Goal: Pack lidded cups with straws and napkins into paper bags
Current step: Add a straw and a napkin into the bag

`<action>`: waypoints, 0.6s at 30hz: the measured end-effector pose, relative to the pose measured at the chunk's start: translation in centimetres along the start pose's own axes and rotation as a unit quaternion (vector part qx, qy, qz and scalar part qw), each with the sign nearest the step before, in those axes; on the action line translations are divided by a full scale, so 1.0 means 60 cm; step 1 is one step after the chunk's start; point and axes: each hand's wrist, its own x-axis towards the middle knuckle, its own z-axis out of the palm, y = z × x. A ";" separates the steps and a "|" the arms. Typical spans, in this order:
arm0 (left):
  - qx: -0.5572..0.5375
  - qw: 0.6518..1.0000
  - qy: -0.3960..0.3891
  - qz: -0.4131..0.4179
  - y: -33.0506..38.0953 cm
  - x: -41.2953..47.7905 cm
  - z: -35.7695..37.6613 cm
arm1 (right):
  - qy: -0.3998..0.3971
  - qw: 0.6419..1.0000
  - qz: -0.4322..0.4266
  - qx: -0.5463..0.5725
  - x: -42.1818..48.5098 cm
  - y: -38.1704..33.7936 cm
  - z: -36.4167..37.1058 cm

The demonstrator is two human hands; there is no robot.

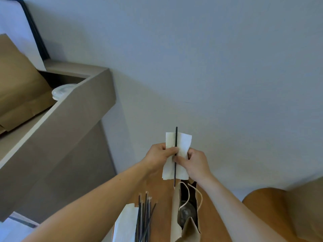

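Both hands hold a white napkin (pixel 181 142) with a black straw (pixel 176 137) laid along its middle, lifted above the table. My left hand (pixel 158 157) pinches the napkin's left side, its thumb on the straw. My right hand (pixel 195 163) grips the right side, fingers curled round napkin and straw. Just below stands an open brown paper bag (pixel 176 219) with cord handles, and a clear lidded cup (pixel 186 213) shows inside it. Several black straws (pixel 145 217) and a stack of white napkins (pixel 126 222) lie left of the bag on the wooden table (pixel 215 215).
A grey shelf unit (pixel 73 109) rises at the left, holding flat brown paper bags (pixel 19 88) and a clear plastic lid (pixel 61 92). A plain wall fills the background. Another brown bag edge (pixel 307 210) shows at the right.
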 end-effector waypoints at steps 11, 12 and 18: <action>0.375 0.894 -0.199 -0.141 -0.149 -0.014 0.029 | 0.160 0.985 0.066 0.028 0.043 0.057 -0.084; 0.380 0.883 -0.217 -0.171 -0.170 -0.019 0.042 | 0.148 0.986 0.074 0.025 0.046 0.067 -0.072; 0.350 0.898 -0.147 -0.221 -0.233 -0.025 0.110 | 0.070 0.989 0.126 -0.017 0.053 0.125 0.006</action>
